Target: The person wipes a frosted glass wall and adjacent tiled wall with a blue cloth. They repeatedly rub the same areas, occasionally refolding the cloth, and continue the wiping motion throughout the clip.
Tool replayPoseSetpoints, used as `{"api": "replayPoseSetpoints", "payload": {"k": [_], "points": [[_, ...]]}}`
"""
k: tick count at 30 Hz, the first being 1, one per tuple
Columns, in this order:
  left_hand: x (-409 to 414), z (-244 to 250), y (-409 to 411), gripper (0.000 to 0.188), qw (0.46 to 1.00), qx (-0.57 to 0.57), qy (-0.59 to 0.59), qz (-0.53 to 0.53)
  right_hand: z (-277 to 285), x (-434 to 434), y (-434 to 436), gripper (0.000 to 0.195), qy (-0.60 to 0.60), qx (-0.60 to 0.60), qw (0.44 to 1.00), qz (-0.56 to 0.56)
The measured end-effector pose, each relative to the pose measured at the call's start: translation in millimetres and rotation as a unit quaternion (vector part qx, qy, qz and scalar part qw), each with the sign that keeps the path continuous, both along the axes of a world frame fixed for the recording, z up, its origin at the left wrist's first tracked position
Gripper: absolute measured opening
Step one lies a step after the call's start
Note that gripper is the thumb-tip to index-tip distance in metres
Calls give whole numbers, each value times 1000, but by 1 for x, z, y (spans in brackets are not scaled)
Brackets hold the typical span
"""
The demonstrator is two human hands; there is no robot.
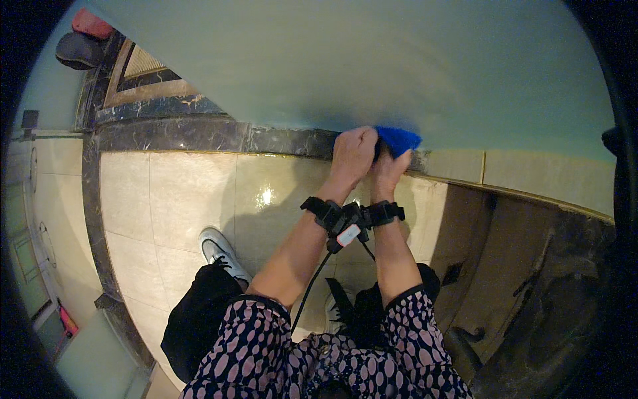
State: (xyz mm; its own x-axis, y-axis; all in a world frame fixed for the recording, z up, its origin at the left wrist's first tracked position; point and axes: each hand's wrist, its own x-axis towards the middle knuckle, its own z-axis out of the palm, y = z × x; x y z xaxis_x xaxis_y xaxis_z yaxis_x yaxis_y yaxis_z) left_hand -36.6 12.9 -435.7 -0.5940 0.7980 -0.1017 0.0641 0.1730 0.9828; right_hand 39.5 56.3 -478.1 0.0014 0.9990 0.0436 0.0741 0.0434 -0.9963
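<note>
A blue cloth [398, 141] is bunched low against a smooth pale green upright surface [398, 65], either a wall or a frosted panel. My left hand [355, 149] is curled into a fist at the cloth's left side. Close beside it, my right hand [391, 167] grips the cloth from below, thumb along its edge. Part of the cloth is hidden behind my fingers. Both hands are just above a dark marble strip [294, 142] at the foot of the surface. Black straps with a small device [348, 234] sit at my wrists, and a cable hangs from them.
Glossy beige tiles [189, 194] cover the floor, with my white shoe [222, 249] on them. At right stands a brown panelled piece [478, 259] with a dark curved handle [466, 334]. A red object [92, 24] and a dark rounded one [79, 51] are at far upper left.
</note>
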Motion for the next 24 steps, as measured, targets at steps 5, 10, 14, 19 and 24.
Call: {"api": "replayPoseSetpoints", "payload": {"k": [5,10,14,19,24], "points": [[15,-38,-2,27,998,-2,-53,29,-47,14,15,21,-107,-38,993,35],[-4,-37,-8,26,997,-46,-4,66,-3,-2,-2,17,-155,16,987,38],[-34,-24,-21,27,989,-86,-70,100,28,-25,-20,15,-107,98,988,56],[-30,-36,-25,28,988,-65,-98,98,0,-19,-16,16,-236,73,968,32],[-36,-25,-26,26,991,-93,-40,93,-48,6,-3,15,-244,43,968,25]]}}
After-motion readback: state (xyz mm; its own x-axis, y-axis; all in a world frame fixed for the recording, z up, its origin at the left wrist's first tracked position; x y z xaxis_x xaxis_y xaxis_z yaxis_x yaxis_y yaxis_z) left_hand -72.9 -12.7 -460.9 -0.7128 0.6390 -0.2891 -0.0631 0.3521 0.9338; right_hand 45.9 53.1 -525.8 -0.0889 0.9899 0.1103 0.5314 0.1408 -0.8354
